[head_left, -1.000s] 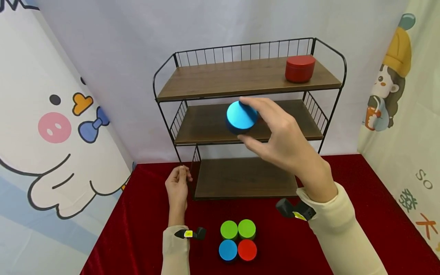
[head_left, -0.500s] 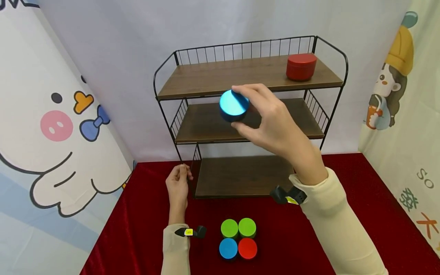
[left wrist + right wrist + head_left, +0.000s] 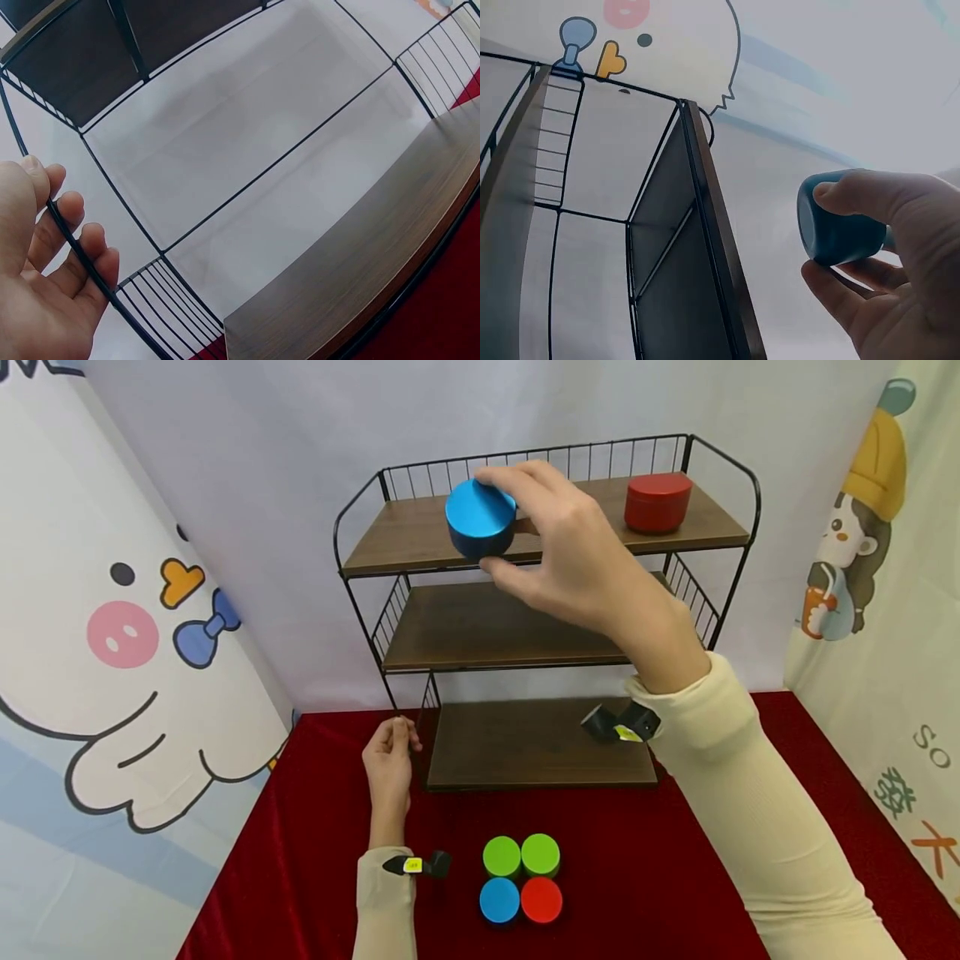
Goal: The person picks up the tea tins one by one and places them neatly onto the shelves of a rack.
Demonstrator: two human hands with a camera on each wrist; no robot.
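Observation:
In the head view my right hand [image 3: 577, 543] holds a round blue tin [image 3: 480, 518] between thumb and fingers, in front of the top shelf [image 3: 405, 537]. The right wrist view shows the same blue tin [image 3: 840, 221] pinched clear of the shelf boards. My left hand [image 3: 388, 760] is at the rack's lower left post; in the left wrist view its thumb and fingers grip the black wire frame [image 3: 82, 259]. A red tin [image 3: 657, 503] stands at the right end of the top shelf.
On the red cloth [image 3: 300, 860] before the rack sit two green tins [image 3: 541, 855], a blue tin [image 3: 499, 900] and a red tin [image 3: 542, 900], close together. The middle shelf [image 3: 495, 622] and bottom shelf [image 3: 525, 743] lie below. A wire rail edges the top shelf's back.
My right hand has lifted the blue tin up and to the left, from the middle shelf's height to the top shelf's. The left hand stays on the frame.

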